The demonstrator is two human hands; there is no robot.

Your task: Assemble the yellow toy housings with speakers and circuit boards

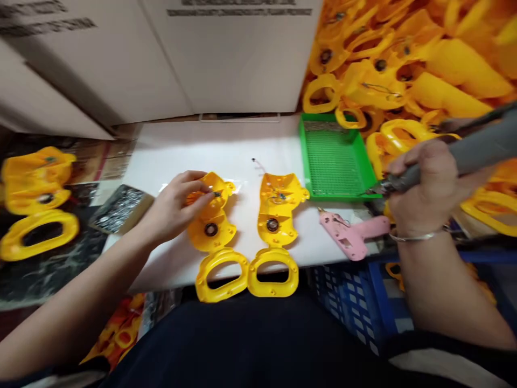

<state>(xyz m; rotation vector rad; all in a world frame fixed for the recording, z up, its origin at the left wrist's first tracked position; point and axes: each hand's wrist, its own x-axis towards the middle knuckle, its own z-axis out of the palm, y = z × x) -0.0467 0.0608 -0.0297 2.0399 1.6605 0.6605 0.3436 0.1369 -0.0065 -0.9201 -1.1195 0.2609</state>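
Grey cylindrical tool [488,143]; glossy yellow shells [286,209].

"PRODUCT OF CHINA" stands in dark capitals on the left panel of the pale carton [109,64]. The lines on its right panel [238,59] are too blurred to read surely.

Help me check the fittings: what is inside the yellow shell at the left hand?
The yellow shell holds a round dark part and, at the left hand, a small dark piece. What the hand covers can't be seen.
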